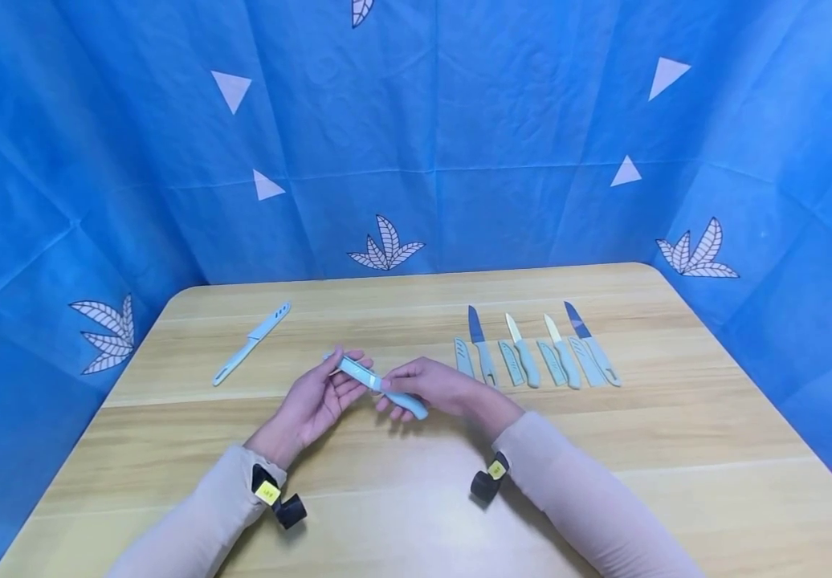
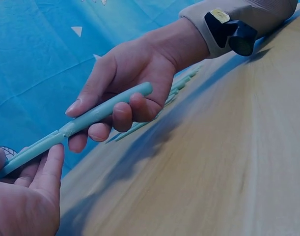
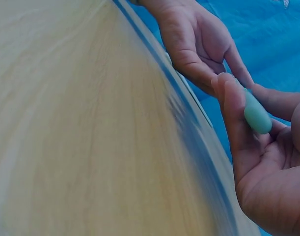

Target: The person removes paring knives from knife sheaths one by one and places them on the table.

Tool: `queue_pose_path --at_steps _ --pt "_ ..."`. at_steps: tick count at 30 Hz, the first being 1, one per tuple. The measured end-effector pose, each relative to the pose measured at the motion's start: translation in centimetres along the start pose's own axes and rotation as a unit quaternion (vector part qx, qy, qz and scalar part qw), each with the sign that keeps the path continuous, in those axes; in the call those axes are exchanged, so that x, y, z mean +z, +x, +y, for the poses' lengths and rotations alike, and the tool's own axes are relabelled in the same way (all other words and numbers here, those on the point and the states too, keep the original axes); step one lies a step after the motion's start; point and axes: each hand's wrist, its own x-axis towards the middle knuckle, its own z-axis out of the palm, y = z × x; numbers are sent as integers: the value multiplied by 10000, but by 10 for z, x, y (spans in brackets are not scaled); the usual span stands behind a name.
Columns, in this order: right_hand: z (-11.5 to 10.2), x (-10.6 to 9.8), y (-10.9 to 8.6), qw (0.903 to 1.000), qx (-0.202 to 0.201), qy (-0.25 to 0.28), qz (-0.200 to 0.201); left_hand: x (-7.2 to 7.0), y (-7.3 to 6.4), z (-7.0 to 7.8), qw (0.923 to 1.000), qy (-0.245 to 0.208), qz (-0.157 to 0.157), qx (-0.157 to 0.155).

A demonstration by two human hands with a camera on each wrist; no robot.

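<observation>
Above the middle of the table, both hands hold one light-blue knife with its blade inside a matching cover. My left hand (image 1: pixel 312 409) pinches the cover (image 1: pixel 356 372) between thumb and fingers, its palm turned up. The right hand (image 1: pixel 436 384) grips the handle (image 1: pixel 410 405), thumb on one side and fingers curled beneath. In the left wrist view the cover (image 2: pixel 29 155) meets the handle (image 2: pixel 108 109) end to end. Only the rounded butt of the handle (image 3: pixel 258 117) shows in the right wrist view.
A covered knife (image 1: pixel 251 343) lies at the table's left. Toward the right back, several bare knives lie in a row, including a dark-bladed one (image 1: pixel 477 325) and a white-bladed one (image 1: pixel 515 331), each beside a slotted cover (image 1: pixel 511 363). A blue curtain (image 1: pixel 430 160) surrounds the wooden table (image 1: pixel 416 514).
</observation>
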Motion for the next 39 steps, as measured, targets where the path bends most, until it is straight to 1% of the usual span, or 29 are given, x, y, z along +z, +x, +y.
queue_pose_path --at_steps 6,11,15,20,26,33,39 --pt "0 2 -1 9999 -96 -53 -16 -2 -2 -4 9999 -119 -6 56" --pt "2 5 -4 10000 18 10 -70 -5 -6 -10 9998 -199 -75 35" --pt "4 5 -6 10000 -6 -25 -95 -6 -7 -13 9998 -156 -133 63" --pt "4 1 -7 10000 -31 -75 -52 -2 -4 -13 9997 -103 -181 108" --pt "0 -2 -8 9998 12 -154 -132 1 -1 -13 9999 -52 -126 102" --pt "-4 -4 -9 9997 48 -187 -136 3 -1 -13 9991 131 -240 320" --pt "-5 -3 -11 9994 15 -326 -154 5 -3 -16 9993 118 -46 360"
